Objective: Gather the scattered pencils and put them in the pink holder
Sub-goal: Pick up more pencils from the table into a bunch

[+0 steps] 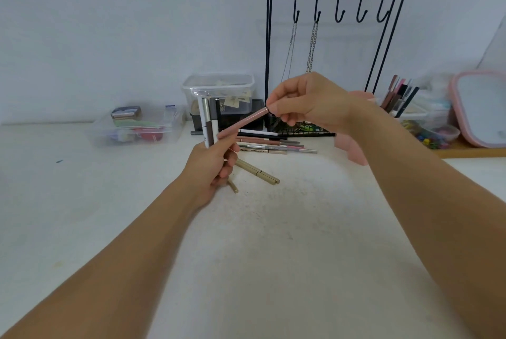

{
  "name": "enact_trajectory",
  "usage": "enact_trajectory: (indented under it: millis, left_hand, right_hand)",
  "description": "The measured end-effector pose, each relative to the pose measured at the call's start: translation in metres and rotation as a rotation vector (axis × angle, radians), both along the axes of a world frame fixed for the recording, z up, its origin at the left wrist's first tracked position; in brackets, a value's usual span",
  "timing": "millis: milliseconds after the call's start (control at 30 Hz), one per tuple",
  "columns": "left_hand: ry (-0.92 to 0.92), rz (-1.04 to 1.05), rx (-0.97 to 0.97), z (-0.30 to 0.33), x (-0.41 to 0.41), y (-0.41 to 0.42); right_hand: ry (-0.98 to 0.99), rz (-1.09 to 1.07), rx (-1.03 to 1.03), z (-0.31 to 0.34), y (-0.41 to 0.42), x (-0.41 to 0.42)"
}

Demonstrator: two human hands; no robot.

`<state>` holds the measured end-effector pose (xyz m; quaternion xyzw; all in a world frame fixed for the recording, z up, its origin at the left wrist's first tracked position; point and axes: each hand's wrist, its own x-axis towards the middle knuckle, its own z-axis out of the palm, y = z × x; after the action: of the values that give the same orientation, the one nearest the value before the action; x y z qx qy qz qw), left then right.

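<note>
1. A pink pencil [242,123] slants in the air between both hands, its upper end pinched by the right hand [304,102], its lower end meeting the left hand [216,166].
2. The left hand grips a small upright bunch [209,119] of pencils, white, brown and dark, fingers curled round their lower part.
3. More pencils lie in a loose pile [271,143] on the surface [273,243] just beyond the hands, mostly side by side; two beige pencils [257,171] lie apart, nearer the left hand.
4. The pink holder [353,147] stands to the right of the pile, largely hidden by the right forearm; only part of its wall shows.
5. Judged step: gathering is under way, with the pink pencil being added to the bunch; nothing here shows any pencils in the holder.
6. The next move likely calls for the left fingers to loosen enough to admit the pencil without dropping the others, then the right hand to let go and reach for the pile.
7. Both forearms stretch forward from the lower corners, the left hand low with knuckles outward, the right raised higher, wrist bent down over the pencil's end.
8. Behind stand a black hook rack [336,4] with chains, clear boxes [219,89] and a cup of pens [399,95].
</note>
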<state>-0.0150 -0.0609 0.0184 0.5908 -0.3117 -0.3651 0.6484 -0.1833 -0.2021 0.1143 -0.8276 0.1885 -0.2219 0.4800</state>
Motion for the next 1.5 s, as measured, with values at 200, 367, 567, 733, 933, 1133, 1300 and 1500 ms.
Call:
enact_trajectory:
  millis: [200,367,567,733,933,1133,1300,1500]
  left_hand:
    - [0.153,-0.193,-0.02,0.002,-0.003,0.003]
    - [0.135,-0.35,0.009,0.002,-0.009,0.005]
    - [0.049,-0.378,0.006,0.001,-0.012,0.005]
    - [0.022,-0.362,0.013,0.001,-0.014,0.006]
    - [-0.022,-0.356,0.034,0.001,-0.015,0.005]
    - [0.015,-0.302,0.038,0.002,-0.017,0.005]
    - [0.101,-0.272,-0.01,0.005,-0.013,0.005]
    - [0.153,-0.103,-0.045,0.004,-0.003,0.002]
  right_hand:
    - [-0.098,0.058,0.188,0.006,-0.002,-0.002]
    - [-0.04,0.064,0.2,0.003,0.002,0.001]
    - [-0.044,0.061,0.199,-0.006,0.012,0.017]
    - [-0.092,0.032,0.229,-0.017,0.019,0.028]
    - [-0.088,0.017,0.131,-0.025,0.021,0.036]
    - [-0.071,0.029,0.08,-0.036,0.027,0.041]
    - [-0.032,-0.096,0.084,-0.037,0.011,0.033]
    - [0.425,-0.321,-0.512,-0.06,-0.035,0.012]
